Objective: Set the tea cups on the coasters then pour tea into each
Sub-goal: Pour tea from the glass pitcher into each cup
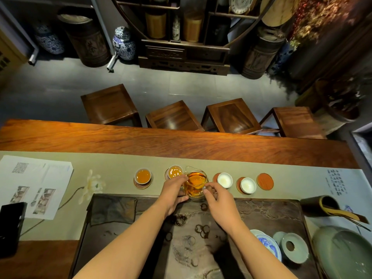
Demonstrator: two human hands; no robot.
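A glass pitcher [196, 183] of amber tea stands upright between my hands. My left hand [174, 188] wraps its left side and my right hand [216, 195] grips its right side. Two white cups hold tea: one [142, 176] on a coaster at the left, another [175, 171] just left of the pitcher's spout. Two empty white cups [224, 180] [248, 185] rest on red coasters to the right. A bare red coaster [265, 181] lies at the far right of the row.
A dark tea tray [271, 210] lies in front of me. A blue-white dish [268, 245], a celadon strainer [295, 247] and a celadon bowl [342, 254] sit at its right. Papers [36, 182] and a black phone [11, 228] are at the left. A tool holder [322, 206] lies at the right.
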